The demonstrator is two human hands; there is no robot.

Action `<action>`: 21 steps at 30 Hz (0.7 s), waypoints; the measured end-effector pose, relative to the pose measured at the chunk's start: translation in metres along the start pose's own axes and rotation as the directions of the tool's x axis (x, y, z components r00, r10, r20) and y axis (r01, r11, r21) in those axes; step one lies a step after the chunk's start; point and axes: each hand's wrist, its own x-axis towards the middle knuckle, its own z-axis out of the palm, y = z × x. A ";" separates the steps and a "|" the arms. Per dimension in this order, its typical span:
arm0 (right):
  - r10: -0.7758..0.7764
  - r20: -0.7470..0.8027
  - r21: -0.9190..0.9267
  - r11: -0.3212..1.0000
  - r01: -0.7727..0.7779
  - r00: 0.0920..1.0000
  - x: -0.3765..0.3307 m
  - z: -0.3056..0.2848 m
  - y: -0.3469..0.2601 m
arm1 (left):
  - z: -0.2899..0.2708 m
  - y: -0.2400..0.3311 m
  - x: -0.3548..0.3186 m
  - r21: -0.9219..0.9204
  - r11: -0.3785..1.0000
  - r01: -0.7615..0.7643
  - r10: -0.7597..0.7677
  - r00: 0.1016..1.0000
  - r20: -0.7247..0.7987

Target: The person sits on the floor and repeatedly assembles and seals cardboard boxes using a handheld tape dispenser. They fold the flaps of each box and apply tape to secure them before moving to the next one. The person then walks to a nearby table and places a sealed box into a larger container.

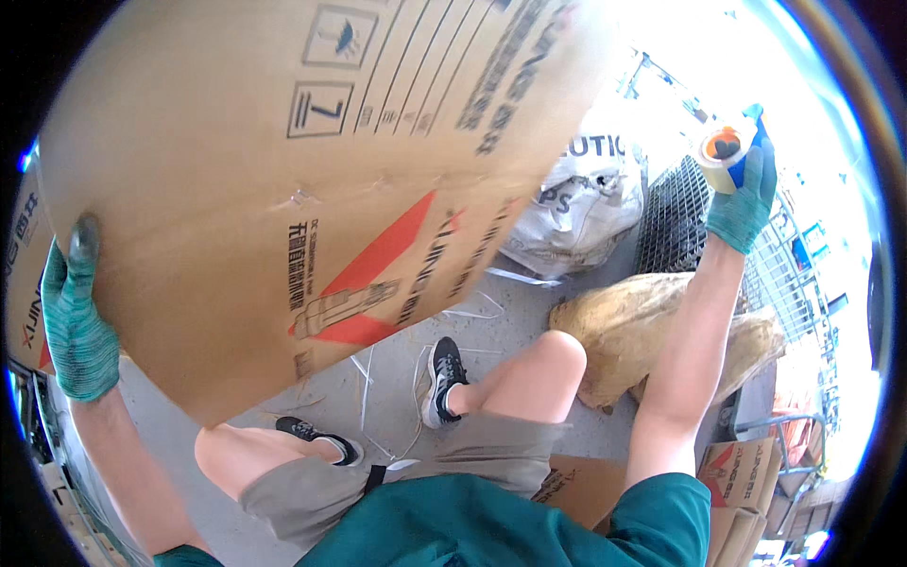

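Observation:
A large brown cardboard box with red and black print fills the upper left and is held up at a tilt before me. My left hand, in a green knit glove, grips its left edge, thumb on the printed face and the other fingers hidden behind. Out to the far right, my gloved right hand is closed around a blue tape dispenser. The dispenser carries a roll of tape with an orange hub. It is well apart from the cardboard.
Beyond the box stands a white printed sack, beside dark wire mesh. A tan bundle lies on the floor under my right forearm. White straps trail near my shoes. Smaller cartons sit at the lower right.

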 end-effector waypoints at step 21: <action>-0.061 0.884 -0.367 0.524 0.768 0.464 -0.175 0.167 0.022 | 0.234 -0.010 -0.015 0.448 0.723 -0.526 -0.207 0.453 0.867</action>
